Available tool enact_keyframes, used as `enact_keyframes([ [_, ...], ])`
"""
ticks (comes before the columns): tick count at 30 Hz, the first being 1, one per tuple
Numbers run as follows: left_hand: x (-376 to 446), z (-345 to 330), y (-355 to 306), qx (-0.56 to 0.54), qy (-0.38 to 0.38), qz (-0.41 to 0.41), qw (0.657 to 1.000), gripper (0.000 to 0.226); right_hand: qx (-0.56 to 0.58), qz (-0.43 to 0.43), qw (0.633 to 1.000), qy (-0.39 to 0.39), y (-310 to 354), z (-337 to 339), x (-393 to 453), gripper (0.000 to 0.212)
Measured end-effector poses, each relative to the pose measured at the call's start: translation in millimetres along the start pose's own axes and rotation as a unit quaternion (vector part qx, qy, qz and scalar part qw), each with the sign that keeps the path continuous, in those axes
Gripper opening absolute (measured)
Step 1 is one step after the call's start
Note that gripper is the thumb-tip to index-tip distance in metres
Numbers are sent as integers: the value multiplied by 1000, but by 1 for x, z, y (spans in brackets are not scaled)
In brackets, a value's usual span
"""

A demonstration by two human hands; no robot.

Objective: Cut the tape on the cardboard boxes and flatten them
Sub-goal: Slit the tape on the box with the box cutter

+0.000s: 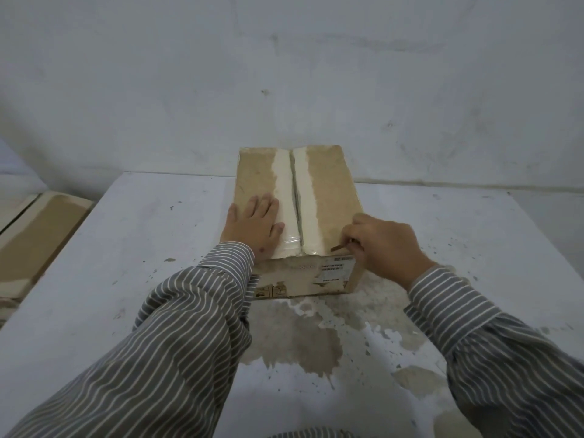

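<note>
left hand (252,224): lying flat, fingers spread, pressing the box top.
right hand (387,245): pinching a small blade (338,247) at the near right edge.
cardboard box (328,191): sitting on the desk (132,248), under both hands.

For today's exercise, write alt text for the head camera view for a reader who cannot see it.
A person's left hand presses flat on a taped cardboard box on a white table, while the right hand grips a small blade-like tool at the box's near right edge. Flattened cardboard lies at far left.
</note>
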State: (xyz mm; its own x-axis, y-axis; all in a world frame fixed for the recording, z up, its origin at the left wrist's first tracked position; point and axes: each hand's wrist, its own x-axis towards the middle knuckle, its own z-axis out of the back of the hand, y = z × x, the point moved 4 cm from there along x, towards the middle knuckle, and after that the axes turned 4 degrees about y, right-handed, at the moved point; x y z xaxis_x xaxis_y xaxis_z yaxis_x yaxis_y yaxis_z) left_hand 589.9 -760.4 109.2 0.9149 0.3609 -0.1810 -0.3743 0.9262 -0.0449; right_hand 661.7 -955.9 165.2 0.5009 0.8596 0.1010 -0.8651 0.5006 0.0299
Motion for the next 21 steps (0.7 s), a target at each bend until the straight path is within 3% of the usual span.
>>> enact_keyframes([
  [5,1,0,-1,8,0,7,1000,57,128,-16,992,-15,-11,9,8,14],
  [11,2,-1,0,11,0,14,1000,57,162,85,982,-48,36,-23,15,11],
  [21,0,0,-1,11,-1,13,1000,57,176,110,976,-67,49,-23,23,13],
])
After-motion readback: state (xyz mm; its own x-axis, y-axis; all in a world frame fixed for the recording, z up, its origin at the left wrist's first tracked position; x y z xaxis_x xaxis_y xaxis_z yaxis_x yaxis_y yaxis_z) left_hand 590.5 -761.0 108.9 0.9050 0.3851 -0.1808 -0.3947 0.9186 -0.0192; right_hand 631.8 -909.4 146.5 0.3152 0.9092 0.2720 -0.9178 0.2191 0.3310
